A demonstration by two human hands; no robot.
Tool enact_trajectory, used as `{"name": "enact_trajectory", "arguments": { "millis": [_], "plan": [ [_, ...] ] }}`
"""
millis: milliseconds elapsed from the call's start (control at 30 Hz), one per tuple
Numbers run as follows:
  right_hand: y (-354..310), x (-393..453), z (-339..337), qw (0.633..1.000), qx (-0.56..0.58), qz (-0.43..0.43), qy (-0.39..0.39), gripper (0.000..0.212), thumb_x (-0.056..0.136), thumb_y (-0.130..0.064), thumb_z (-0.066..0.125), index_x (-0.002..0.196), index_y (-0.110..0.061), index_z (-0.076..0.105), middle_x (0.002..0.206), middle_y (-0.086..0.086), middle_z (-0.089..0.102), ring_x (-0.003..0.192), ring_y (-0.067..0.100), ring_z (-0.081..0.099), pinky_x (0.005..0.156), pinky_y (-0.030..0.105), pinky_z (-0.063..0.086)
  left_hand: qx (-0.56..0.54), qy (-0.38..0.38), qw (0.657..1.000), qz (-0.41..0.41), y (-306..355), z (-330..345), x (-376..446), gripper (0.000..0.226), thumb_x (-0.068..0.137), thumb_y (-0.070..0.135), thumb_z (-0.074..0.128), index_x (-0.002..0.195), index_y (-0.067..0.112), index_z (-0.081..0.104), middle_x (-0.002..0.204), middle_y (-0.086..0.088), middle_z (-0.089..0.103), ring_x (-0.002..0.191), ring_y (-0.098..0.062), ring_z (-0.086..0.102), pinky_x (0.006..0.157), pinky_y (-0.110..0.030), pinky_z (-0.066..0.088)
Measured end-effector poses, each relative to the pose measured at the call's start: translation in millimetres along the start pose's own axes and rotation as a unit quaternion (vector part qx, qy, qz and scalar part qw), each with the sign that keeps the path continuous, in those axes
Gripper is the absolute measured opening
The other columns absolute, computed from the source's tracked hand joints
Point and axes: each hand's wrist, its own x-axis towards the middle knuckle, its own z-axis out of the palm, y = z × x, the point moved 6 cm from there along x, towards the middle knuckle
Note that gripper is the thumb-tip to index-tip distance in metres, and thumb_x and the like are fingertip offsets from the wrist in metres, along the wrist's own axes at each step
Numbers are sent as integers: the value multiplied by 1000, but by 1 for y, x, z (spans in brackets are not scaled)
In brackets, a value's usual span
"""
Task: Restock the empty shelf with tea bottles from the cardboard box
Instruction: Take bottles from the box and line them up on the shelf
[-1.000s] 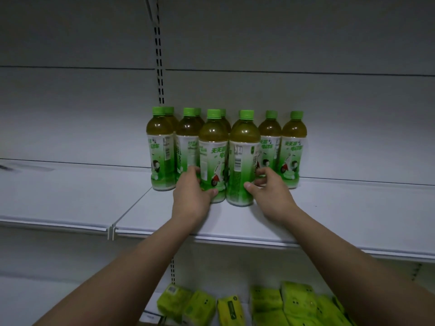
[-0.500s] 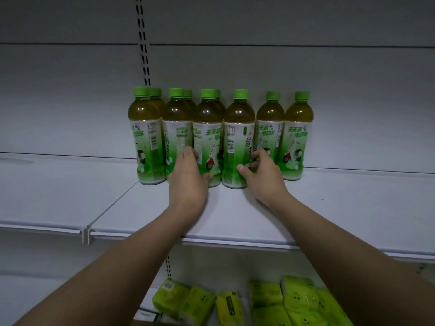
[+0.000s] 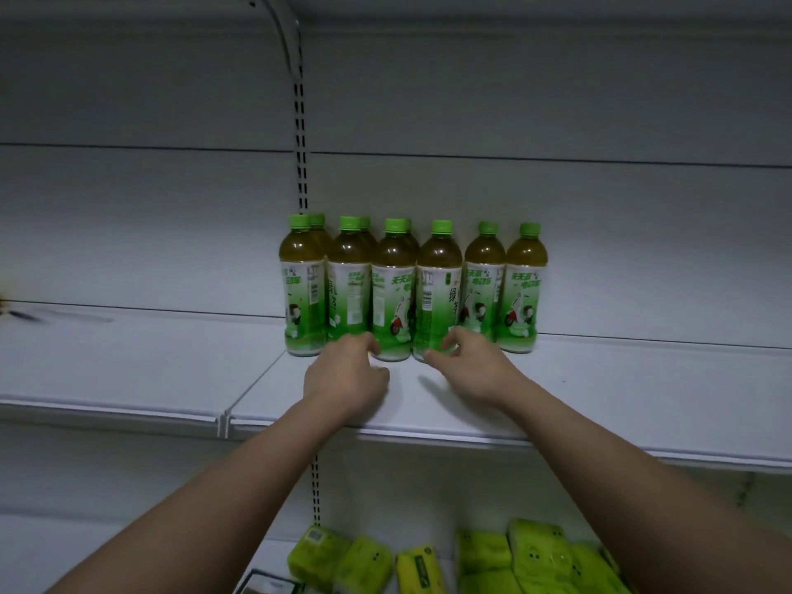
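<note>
Several tea bottles with green caps and green-white labels stand upright in a tight row on the white shelf point(image 3: 600, 405), some with a second bottle behind. My left hand point(image 3: 348, 377) hovers just in front of the base of the third front bottle point(image 3: 392, 293), fingers loosely curled and holding nothing. My right hand point(image 3: 469, 367) sits at the foot of the fourth front bottle point(image 3: 438, 293), fingertips near its base, thumb free. Neither hand wraps a bottle. The cardboard box is out of view.
The shelf stretches bare to the left point(image 3: 128, 362) and to the right of the bottles. A slotted upright point(image 3: 300, 122) runs up the back panel behind them. Yellow-green soft packs point(image 3: 484, 559) lie on the lower shelf beneath my arms.
Both hands have let go of the two middle front bottles and drawn back toward me. Those bottles now stand in line with the row.
</note>
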Motion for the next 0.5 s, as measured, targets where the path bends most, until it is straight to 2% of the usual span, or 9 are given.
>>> {"name": "enact_trajectory", "arguments": {
  "millis": [100, 267, 400, 500],
  "plan": [
    [-21, -22, 3, 999, -13, -18, -36, 44, 85, -56, 56, 105, -17, 60, 105, 5, 68, 98, 27, 63, 91, 44, 50, 10, -18, 1000, -10, -2, -14, -19, 19, 80, 37, 60, 98, 32, 62, 102, 7, 65, 96, -18, 60, 76, -32, 50],
    [-48, -62, 14, 997, 13, -48, -53, 41, 89, -42, 55, 90, -3, 68, 87, 17, 72, 76, 29, 66, 79, 39, 54, -13, 15, 1000, 5, -12, -39, -73, 11, 80, 34, 54, 82, 29, 64, 79, 11, 67, 82, -15, 63, 70, -33, 53],
    [-49, -101, 47, 997, 10, -60, -56, 30, 89, -40, 55, 78, -15, 67, 82, 7, 72, 78, 28, 67, 77, 41, 57, -7, 91, 995, 37, -30, -51, -123, 13, 82, 32, 55, 83, 26, 67, 80, 9, 67, 82, -18, 59, 67, -35, 51],
    [-41, -123, 81, 995, 15, -57, -79, 30, 90, -37, 56, 73, -14, 67, 77, 7, 73, 75, 28, 68, 75, 41, 57, -25, 79, 996, 19, -57, -40, -154, 12, 82, 30, 56, 82, 24, 67, 83, 6, 67, 79, -20, 58, 66, -34, 47]
  ]
}}
